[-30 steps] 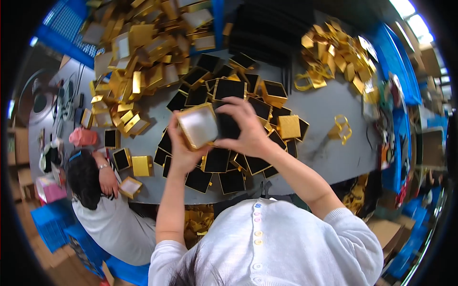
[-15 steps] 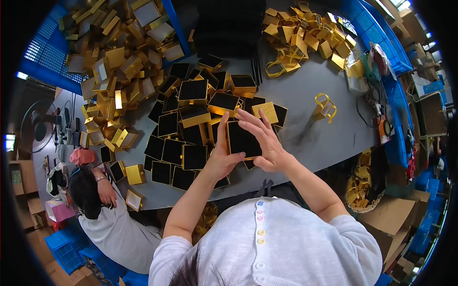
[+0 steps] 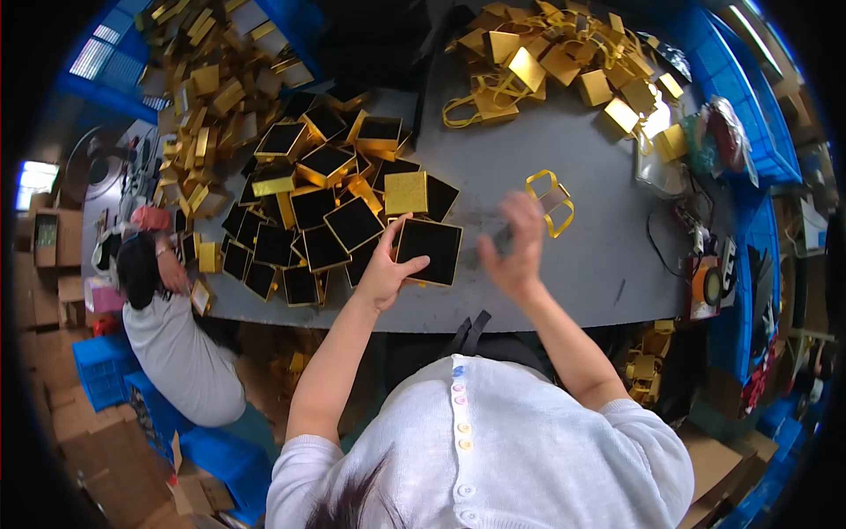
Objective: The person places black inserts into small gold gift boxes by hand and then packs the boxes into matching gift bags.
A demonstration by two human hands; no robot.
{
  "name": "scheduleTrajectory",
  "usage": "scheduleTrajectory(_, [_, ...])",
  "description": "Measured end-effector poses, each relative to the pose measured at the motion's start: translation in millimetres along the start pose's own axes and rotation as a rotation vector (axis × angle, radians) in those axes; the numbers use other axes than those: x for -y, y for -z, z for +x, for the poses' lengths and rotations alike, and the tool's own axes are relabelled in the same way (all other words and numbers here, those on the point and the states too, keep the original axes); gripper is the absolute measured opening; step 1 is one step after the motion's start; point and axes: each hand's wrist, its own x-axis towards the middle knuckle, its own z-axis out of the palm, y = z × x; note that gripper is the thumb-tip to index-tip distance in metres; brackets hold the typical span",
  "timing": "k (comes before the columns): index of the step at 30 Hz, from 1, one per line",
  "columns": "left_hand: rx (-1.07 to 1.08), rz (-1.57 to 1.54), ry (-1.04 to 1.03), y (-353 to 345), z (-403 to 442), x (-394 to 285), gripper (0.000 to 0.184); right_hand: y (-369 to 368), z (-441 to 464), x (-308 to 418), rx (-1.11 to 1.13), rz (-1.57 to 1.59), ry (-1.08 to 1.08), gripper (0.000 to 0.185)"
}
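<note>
My left hand (image 3: 388,273) grips a square gold box with a black top face (image 3: 430,251), its thumb lying across the front corner. To the right my right hand (image 3: 518,242) is lifted off the box, slightly blurred, thumb and fingers apart, holding nothing. Just past its fingertips lies a small gold bag with yellow ribbon handles (image 3: 553,201). Behind the held box sits a gold lid-like box (image 3: 405,193) with a plain textured face. A heap of black-and-gold boxes (image 3: 319,212) spreads to the left of my left hand.
Many gold bags (image 3: 564,66) are piled at the back right. Gold boxes (image 3: 207,97) spill from a blue crate (image 3: 106,57) at the back left. Another person (image 3: 176,348) sits at the left table edge. Tape and tools (image 3: 709,282) lie at the right edge.
My right hand has let go of the box and moved right towards the ribbon-handled bag. The box stays in my left hand. The whole view has shifted.
</note>
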Motion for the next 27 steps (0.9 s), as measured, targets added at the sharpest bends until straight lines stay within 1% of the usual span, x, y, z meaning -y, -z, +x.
scheduleTrajectory(2, [-0.072,0.009,-0.056,-1.2,-6.2,6.5,0.078,14.7,2.1,-41.8,-0.069,-0.170,-0.271,0.087])
scheduleTrajectory(4, [-0.132,-0.052,-0.052,-6.3,-13.5,8.4,0.079,6.7,-11.7,-87.2,0.040,-0.337,-0.414,0.094])
scheduleTrajectory(5, [-0.150,-0.104,-0.045,-8.3,-10.9,5.7,0.079,0.9,-17.3,-109.9,0.039,-0.317,-0.396,0.094])
scheduleTrajectory(6, [-0.166,-0.105,-0.060,-5.5,-6.3,7.7,0.079,-4.9,-25.1,-130.4,0.116,-0.266,-0.417,0.095])
scheduleTrajectory(7, [-0.185,-0.080,-0.126,-0.5,-1.8,12.3,0.080,-6.3,-26.7,-135.6,0.200,-0.218,-0.443,0.096])
scheduleTrajectory(8, [-0.203,-0.055,-0.184,5.4,1.2,17.4,0.082,-7.9,-28.1,-141.7,0.210,-0.207,-0.439,0.096])
scheduleTrajectory(9, [-0.235,-0.075,-0.155,1.8,-1.4,9.8,0.084,-6.5,-23.0,-144.3,0.226,-0.197,-0.437,0.096])
scheduleTrajectory(11, [-0.230,-0.033,-0.161,-1.9,-6.3,-2.7,0.086,5.2,-14.0,-138.5,0.260,-0.186,-0.429,0.096])
scheduleTrajectory(13, [-0.187,-0.001,-0.225,-20.1,-15.1,-13.0,0.089,15.8,4.0,-120.3,0.286,0.006,-0.289,0.090])
scheduleTrajectory(14, [-0.195,-0.009,-0.226,-30.1,-18.0,-13.1,0.089,18.9,11.7,-106.7,0.296,0.009,-0.283,0.090])
scheduleTrajectory(16, [-0.117,0.137,-0.353,-53.1,-24.3,-9.7,0.090,26.0,19.6,-70.7,0.408,0.235,-0.351,0.081])
scheduleTrajectory(17, [-0.073,0.108,-0.310,-68.3,-29.3,-12.3,0.089,30.9,23.1,-51.4,0.418,0.228,-0.356,0.081])
scheduleTrajectory(18, [-0.078,0.153,-0.245,-73.7,-26.4,-6.6,0.081,35.1,26.9,-32.0,0.555,0.217,-0.235,0.078])
scheduleTrajectory(19, [-0.160,0.368,-0.345,-80.2,-23.1,-3.8,0.076,39.1,29.1,-19.5,0.691,0.208,-0.110,0.075])
scheduleTrajectory(20, [-0.244,0.585,-0.443,-86.0,-21.2,-1.5,0.073,43.4,29.4,-12.8,0.699,0.203,-0.113,0.075])
scheduleTrajectory(21, [-0.244,0.580,-0.441,-87.9,-19.4,2.9,0.073,46.0,30.7,-7.7,0.673,0.202,-0.181,0.073])
scheduleTrajectory(22, [-0.375,0.842,-0.527,-88.2,-17.5,7.7,0.077,47.6,31.4,-5.8,0.644,0.202,-0.246,0.072])
scheduleTrajectory(23, [-0.510,1.104,-0.607,-89.3,-17.2,11.5,0.083,49.2,30.8,-6.2,0.586,0.103,-0.169,0.073])
scheduleTrajectory(24, [-0.515,1.102,-0.605,-92.3,-18.0,12.3,0.083,51.8,30.5,-6.5,0.590,0.104,-0.165,0.073])
scheduleTrajectory(26, [-0.571,1.046,-0.507,-98.1,-17.1,8.3,0.094,56.3,33.1,-6.7,0.612,-0.008,-0.042,0.073])
scheduleTrajectory(27, [-0.572,1.110,-0.514,-100.2,-16.0,8.0,0.096,56.8,33.1,-6.5,0.603,-0.008,-0.038,0.073])
